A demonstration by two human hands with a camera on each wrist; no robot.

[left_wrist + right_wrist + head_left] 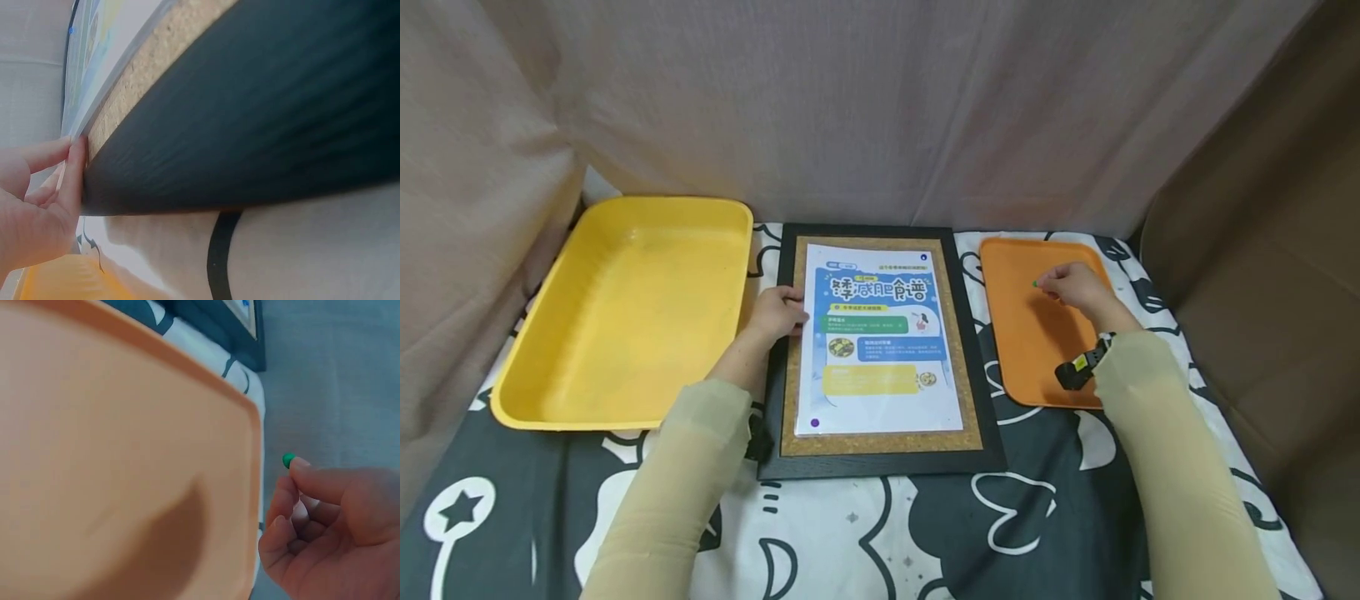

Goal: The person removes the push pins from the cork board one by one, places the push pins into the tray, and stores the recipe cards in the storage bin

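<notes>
A printed sheet [880,408] lies on a cork board [973,417] in a black frame [880,465]. Purple pins show at its lower left corner [815,422] and upper right corner [923,257]. My left hand [775,315] touches the sheet's left edge, fingers and thumb nearly straight in the left wrist view [44,206]. Over the orange tray [1018,333], my right hand [1086,293] pinches a small green pin [1036,284] between thumb and finger. The right wrist view shows the pin's round green head [288,460] beyond the fingertips of the hand [344,519].
A large yellow tray [625,317] stands left of the frame. A patterned black and white cloth [850,533] covers the surface. Grey-brown curtain [850,108] hangs behind, and a brown one [1262,250] hangs at the right.
</notes>
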